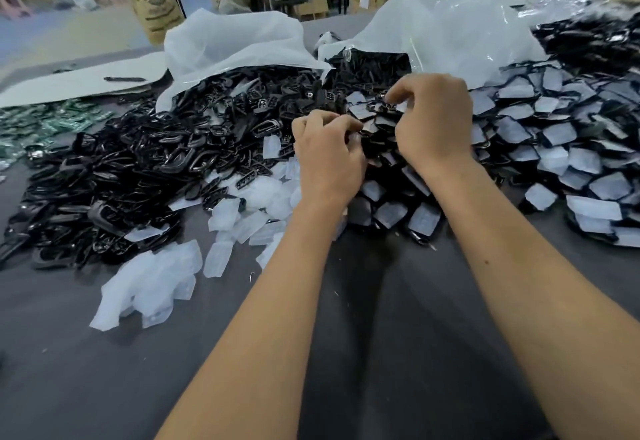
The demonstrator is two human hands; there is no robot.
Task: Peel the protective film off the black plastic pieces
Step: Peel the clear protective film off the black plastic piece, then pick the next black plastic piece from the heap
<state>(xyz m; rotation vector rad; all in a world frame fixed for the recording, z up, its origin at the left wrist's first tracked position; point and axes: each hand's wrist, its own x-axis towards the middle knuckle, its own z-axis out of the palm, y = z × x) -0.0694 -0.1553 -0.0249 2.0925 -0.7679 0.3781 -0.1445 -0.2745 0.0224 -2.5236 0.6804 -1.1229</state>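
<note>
A black plastic piece (372, 124) is pinched between both hands above the film-covered heap (540, 148). The left hand (327, 155) is curled round its near edge, while the far end is gripped by the right hand (433, 120). Peeled film scraps (152, 283) are scattered on the grey table (104, 370), beside the bare black parts (138, 169).

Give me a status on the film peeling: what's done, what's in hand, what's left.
Done: a heap of bare black pieces lies at left, with loose peeled films on the table. In hand: the left hand and right hand work a piece together at the pile's top. Left: many film-covered pieces spread to the right.
</note>
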